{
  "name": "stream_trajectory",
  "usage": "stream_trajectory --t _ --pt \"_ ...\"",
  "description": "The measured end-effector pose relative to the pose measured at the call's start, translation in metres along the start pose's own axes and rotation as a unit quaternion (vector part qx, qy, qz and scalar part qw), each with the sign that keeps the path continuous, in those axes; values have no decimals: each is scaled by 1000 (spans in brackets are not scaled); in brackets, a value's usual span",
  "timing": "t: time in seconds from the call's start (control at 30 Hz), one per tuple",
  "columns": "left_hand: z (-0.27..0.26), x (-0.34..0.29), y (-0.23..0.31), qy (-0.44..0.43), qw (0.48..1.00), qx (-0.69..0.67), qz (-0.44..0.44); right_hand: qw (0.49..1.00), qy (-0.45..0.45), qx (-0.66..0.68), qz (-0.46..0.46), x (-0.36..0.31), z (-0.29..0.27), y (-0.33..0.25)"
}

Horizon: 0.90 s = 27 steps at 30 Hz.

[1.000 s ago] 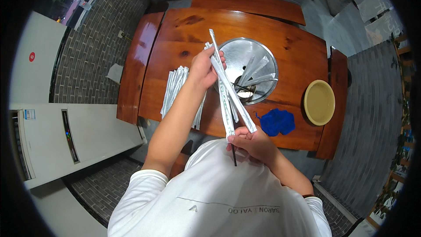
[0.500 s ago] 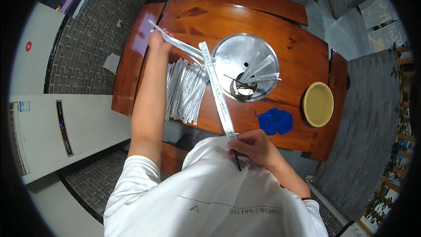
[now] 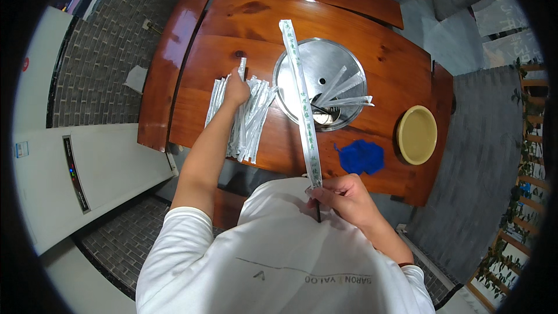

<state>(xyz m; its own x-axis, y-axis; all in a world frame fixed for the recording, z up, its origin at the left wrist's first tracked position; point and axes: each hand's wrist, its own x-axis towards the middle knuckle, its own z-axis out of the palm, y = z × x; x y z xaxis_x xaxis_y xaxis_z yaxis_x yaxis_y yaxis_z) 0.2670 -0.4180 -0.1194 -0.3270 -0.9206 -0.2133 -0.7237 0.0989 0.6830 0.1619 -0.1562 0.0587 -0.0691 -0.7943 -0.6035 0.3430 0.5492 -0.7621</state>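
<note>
My right hand [image 3: 343,193] pinches the lower end of a long, narrow white chopstick sleeve [image 3: 303,104] with green print, and a dark chopstick end [image 3: 318,214] pokes out below the fingers. The sleeve slants up and away over the table. My left hand [image 3: 237,88] is closed over a heap of flat, silvery-white chopstick sleeves [image 3: 251,122]; one sleeve end [image 3: 242,67] sticks up past its fingers, which are mostly hidden. Behind the held sleeve, a small metal cup [image 3: 327,117] stands on a round metal tray [image 3: 293,64], with several sleeves [image 3: 343,87] leaning out of it.
A blue crumpled cloth [image 3: 361,157] lies near the table's front edge. To its right sits a yellow bowl [image 3: 417,135]. Wooden benches [image 3: 170,75] flank the brown wooden table [image 3: 349,23], and a white appliance [image 3: 110,168] stands at the left.
My left hand has come down and right with its sleeves onto the heap. The sleeve in my right hand has swung more upright and further from the heap.
</note>
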Motion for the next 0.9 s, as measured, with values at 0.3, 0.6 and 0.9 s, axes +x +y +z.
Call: stream_trajectory --t 0.3,0.6,0.9 --pt "-11 -46 67 -100 909 -385 120 999 -1 -19 -34 1 -4 -3" --pt "-48 -102 138 -256 766 -589 36 992 -14 -127 16 -5 -6 -21" --pt "-38 -118 134 -310 763 -567 12 991 -64 -107 -46 -16 -24 -8"
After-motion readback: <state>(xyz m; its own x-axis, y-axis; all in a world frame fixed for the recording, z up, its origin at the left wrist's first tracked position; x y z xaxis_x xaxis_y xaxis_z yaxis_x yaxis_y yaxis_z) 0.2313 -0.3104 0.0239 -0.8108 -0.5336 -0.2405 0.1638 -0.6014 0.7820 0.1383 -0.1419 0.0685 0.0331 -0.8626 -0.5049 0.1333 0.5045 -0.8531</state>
